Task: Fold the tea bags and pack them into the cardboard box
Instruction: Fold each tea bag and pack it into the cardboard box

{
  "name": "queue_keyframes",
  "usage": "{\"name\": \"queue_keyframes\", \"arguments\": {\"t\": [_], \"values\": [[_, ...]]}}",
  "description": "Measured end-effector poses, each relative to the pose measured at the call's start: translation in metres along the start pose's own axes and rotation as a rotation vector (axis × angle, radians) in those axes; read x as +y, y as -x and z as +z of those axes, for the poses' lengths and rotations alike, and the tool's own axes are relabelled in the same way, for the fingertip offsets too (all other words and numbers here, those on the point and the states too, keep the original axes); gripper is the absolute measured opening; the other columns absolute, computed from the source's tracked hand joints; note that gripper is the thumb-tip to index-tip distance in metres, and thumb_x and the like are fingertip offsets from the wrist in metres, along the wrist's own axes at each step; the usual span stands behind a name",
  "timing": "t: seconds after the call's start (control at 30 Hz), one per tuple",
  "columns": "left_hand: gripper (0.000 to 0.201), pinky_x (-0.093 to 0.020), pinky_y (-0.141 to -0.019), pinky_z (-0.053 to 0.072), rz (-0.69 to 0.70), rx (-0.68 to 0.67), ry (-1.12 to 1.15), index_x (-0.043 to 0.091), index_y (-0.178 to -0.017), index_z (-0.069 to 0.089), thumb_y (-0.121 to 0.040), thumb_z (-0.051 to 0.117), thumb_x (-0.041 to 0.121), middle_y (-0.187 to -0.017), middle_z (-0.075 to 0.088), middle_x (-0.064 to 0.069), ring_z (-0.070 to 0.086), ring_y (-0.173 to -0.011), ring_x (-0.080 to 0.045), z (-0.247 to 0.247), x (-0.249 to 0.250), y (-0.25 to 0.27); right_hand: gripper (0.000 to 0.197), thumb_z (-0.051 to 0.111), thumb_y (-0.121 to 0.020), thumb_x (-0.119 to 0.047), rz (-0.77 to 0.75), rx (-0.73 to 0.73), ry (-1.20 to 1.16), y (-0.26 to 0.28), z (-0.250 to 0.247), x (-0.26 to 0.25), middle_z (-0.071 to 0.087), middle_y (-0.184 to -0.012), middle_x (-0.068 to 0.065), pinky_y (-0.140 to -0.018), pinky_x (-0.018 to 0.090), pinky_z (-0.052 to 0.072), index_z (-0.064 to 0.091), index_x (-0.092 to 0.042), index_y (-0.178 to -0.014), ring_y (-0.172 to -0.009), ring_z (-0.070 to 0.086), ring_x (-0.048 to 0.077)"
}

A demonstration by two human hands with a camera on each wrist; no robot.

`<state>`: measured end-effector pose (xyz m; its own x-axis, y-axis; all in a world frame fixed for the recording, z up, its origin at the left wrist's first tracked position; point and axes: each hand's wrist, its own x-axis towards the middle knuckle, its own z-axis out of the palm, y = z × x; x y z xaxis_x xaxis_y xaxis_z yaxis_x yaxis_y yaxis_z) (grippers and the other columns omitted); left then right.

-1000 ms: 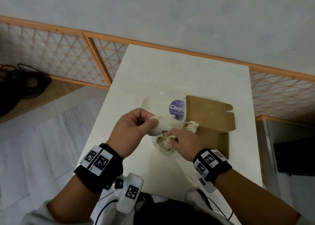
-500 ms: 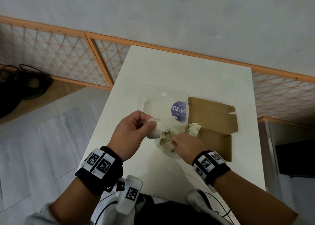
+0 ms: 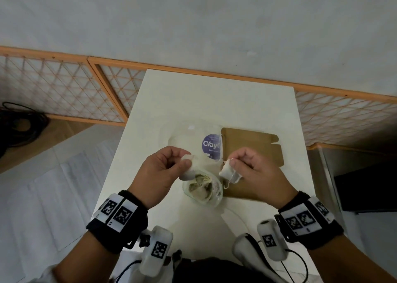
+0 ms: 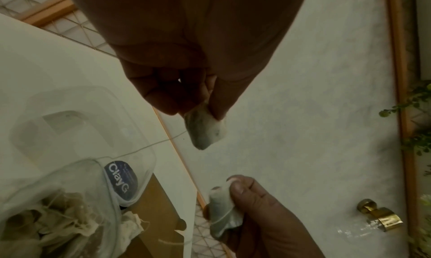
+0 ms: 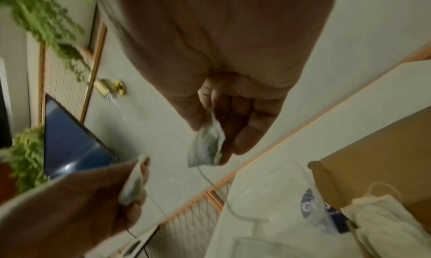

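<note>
Both hands hover over the white table, each pinching a small white tea bag. My left hand holds one tea bag between thumb and fingers, also clear in the left wrist view. My right hand pinches a second tea bag with its string dangling. Below and between the hands stands a clear container of loose tea bags. The open brown cardboard box lies to the right, with a tea bag inside.
A clear lid with a purple label lies behind the container, touching the box's left side. The table is narrow, with floor dropping off at its left and right edges. An orange lattice fence runs behind. A dark cabinet stands at the right.
My right hand has risen out of the container with a tea bag and moved right, over the box's front part. The left hand kept its tea bag in about the same place.
</note>
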<state>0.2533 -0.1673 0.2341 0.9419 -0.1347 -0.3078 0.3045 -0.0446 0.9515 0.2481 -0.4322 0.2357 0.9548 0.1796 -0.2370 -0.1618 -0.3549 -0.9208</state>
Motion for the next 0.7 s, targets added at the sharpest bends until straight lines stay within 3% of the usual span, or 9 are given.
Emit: {"name": "queue_keyframes", "arguments": {"t": [0.1,0.2,0.3,0.37,0.43,0.53,0.6,0.7], "values": [[0.012,-0.021,-0.075,0.050,0.004,-0.071,-0.021,0.018,-0.105,0.078,-0.093,0.075,0.017,-0.088,0.074,-0.019,0.068,-0.080,-0.015,0.008,0.005,-0.003,0.009,0.057,-0.106,-0.009,0.004,0.036,-0.115,0.002,-0.008,-0.011,0.077,-0.089,0.000,-0.060,0.024,0.055,0.066,-0.012,-0.104,-0.071,0.068,0.013],[0.009,-0.019,-0.074,0.052,0.009,-0.134,-0.030,0.010,-0.095,0.078,-0.096,0.069,0.008,-0.087,0.078,-0.015,0.070,-0.079,-0.015,0.017,0.014,-0.003,0.008,0.057,-0.105,-0.008,0.008,0.067,-0.199,0.005,-0.014,-0.023,0.077,-0.085,0.002,-0.050,0.020,0.052,0.065,-0.007,-0.106,-0.061,0.065,0.015],[0.008,-0.018,-0.075,0.053,0.010,-0.203,-0.024,-0.003,-0.097,0.073,-0.096,0.067,0.003,-0.096,0.077,-0.020,0.071,-0.085,-0.017,0.028,0.025,-0.002,0.008,0.058,-0.105,-0.010,-0.040,0.071,-0.181,0.005,-0.019,-0.027,0.077,-0.085,0.004,-0.051,0.022,0.053,0.066,-0.010,-0.106,-0.062,0.065,0.020],[0.010,-0.020,-0.082,0.055,0.010,-0.221,-0.034,-0.003,-0.096,0.072,-0.093,0.071,0.007,-0.109,0.077,-0.017,0.071,-0.094,-0.018,0.036,0.032,-0.002,0.009,0.058,-0.106,-0.012,-0.076,0.047,-0.139,0.005,-0.019,-0.027,0.076,-0.084,0.002,-0.054,0.024,0.052,0.067,-0.013,-0.106,-0.066,0.065,0.019],[0.019,-0.032,-0.093,0.054,0.019,-0.253,-0.037,-0.002,-0.093,0.071,-0.086,0.069,0.016,-0.114,0.076,-0.011,0.072,-0.103,-0.024,0.045,0.036,-0.004,0.009,0.058,-0.106,-0.013,-0.111,0.020,-0.119,0.007,-0.019,-0.027,0.075,-0.084,-0.001,-0.059,0.019,0.051,0.067,-0.012,-0.107,-0.070,0.065,0.011],[0.024,-0.040,-0.086,0.054,0.056,-0.275,-0.052,-0.003,-0.092,0.070,-0.085,0.068,0.020,-0.096,0.074,-0.024,0.068,-0.083,-0.025,0.055,0.040,-0.005,0.011,0.060,-0.105,-0.015,-0.170,-0.028,-0.116,0.007,-0.017,-0.029,0.074,-0.090,0.006,-0.061,0.019,0.052,0.070,-0.011,-0.109,-0.074,0.065,0.014],[0.021,-0.043,-0.083,0.055,0.088,-0.263,-0.084,0.002,-0.091,0.073,-0.087,0.069,0.023,-0.090,0.072,-0.026,0.067,-0.080,-0.025,0.059,0.041,-0.005,0.012,0.062,-0.104,-0.016,-0.209,-0.038,-0.082,0.007,-0.016,-0.029,0.072,-0.090,0.010,-0.061,0.020,0.051,0.072,-0.014,-0.110,-0.074,0.065,0.015],[0.019,-0.050,-0.091,0.056,0.103,-0.248,-0.069,0.004,-0.093,0.075,-0.089,0.070,0.022,-0.092,0.075,-0.022,0.069,-0.085,-0.025,0.061,0.040,-0.005,0.013,0.063,-0.103,-0.012,-0.217,-0.012,-0.093,0.004,-0.016,-0.028,0.073,-0.089,-0.004,-0.064,0.014,0.050,0.074,-0.012,-0.110,-0.076,0.065,0.003]]}}
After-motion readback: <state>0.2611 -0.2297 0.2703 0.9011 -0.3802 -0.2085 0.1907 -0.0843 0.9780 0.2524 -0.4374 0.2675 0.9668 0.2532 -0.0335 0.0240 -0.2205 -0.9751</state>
